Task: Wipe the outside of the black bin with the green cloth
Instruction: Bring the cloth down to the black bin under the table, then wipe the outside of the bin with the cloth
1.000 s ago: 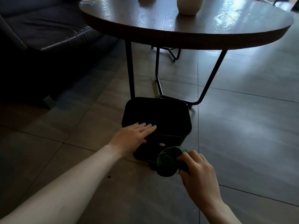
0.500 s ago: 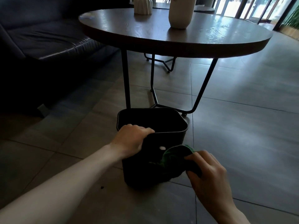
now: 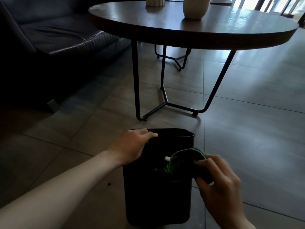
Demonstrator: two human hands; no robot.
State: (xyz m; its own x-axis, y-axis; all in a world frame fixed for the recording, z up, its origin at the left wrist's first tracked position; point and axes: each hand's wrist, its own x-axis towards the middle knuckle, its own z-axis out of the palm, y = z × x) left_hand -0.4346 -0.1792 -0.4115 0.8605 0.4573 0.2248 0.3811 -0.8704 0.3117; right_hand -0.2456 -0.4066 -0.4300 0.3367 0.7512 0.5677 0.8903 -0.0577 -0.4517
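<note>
The black bin [image 3: 156, 195] stands upright on the tiled floor at the bottom middle of the head view, its near side facing me. My left hand [image 3: 132, 146] grips the bin's near left rim, fingers curled over the edge. My right hand [image 3: 216, 180] holds the bunched green cloth [image 3: 183, 161] against the upper right of the bin's near side. A small white spot [image 3: 167, 158] shows on the bin just left of the cloth.
A round dark wooden table [image 3: 198, 32] on thin black metal legs [image 3: 135, 83] stands just beyond the bin, with two pale vases [image 3: 194, 7] on top. A dark leather sofa [image 3: 54, 38] fills the left. Grey floor tiles [image 3: 255, 129] stretch to the right.
The bin has come closer and now shows its near side upright. My left hand went from lying flat on the bin to gripping its rim. The cloth moved up onto the bin's side.
</note>
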